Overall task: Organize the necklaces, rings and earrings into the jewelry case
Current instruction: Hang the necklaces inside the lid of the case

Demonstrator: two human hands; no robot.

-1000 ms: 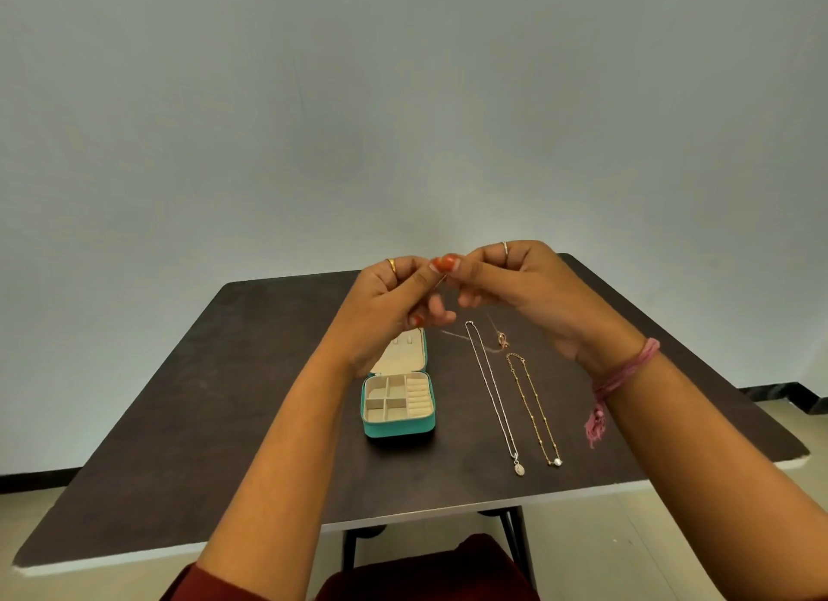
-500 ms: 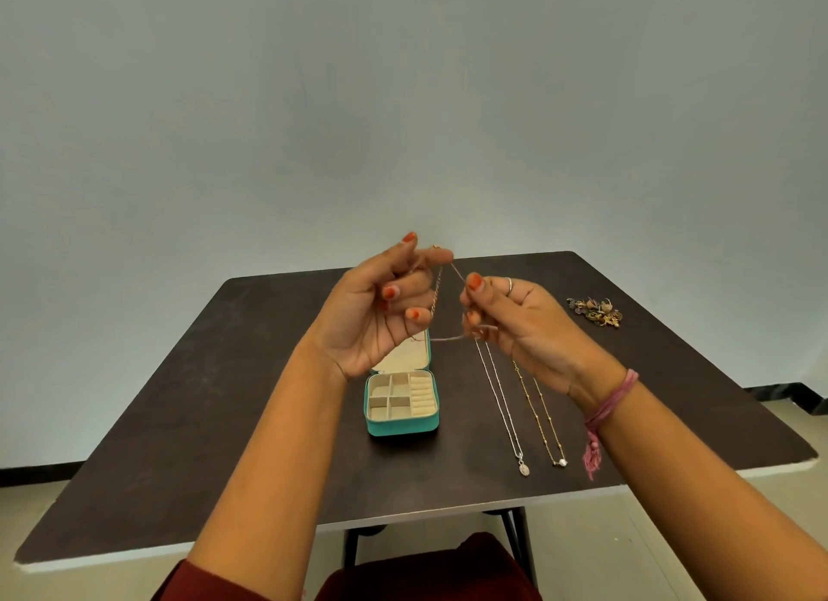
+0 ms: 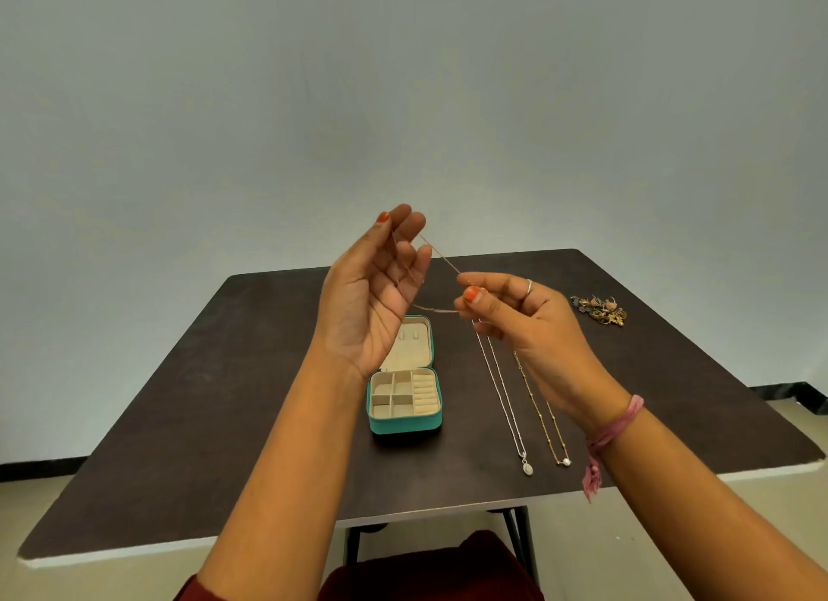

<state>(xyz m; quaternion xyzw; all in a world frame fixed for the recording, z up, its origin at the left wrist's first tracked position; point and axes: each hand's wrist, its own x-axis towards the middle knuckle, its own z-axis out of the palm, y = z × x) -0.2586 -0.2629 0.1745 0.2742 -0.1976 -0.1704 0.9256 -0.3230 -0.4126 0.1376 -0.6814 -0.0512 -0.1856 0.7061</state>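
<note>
A thin rose-gold necklace [image 3: 441,256] is stretched in the air between my hands, above the table. My left hand [image 3: 374,287] is raised palm-up, and the chain loops over its fingers. My right hand [image 3: 515,314] pinches the chain between thumb and forefinger. Below them a teal jewelry case [image 3: 405,426] lies open, its beige compartments bare. A silver necklace [image 3: 506,399] and a gold beaded necklace [image 3: 544,417] lie straight on the table to the case's right. A heap of rings and earrings [image 3: 600,309] sits at the far right.
The dark table [image 3: 224,399] has a pale front edge and ends close to my body. A grey wall stands behind it. A dark red seat [image 3: 430,569] shows below the table's front edge.
My hands have drawn apart from a tight huddle. The left hand has risen and turned palm-up, and the rose-gold chain now spans the gap between them.
</note>
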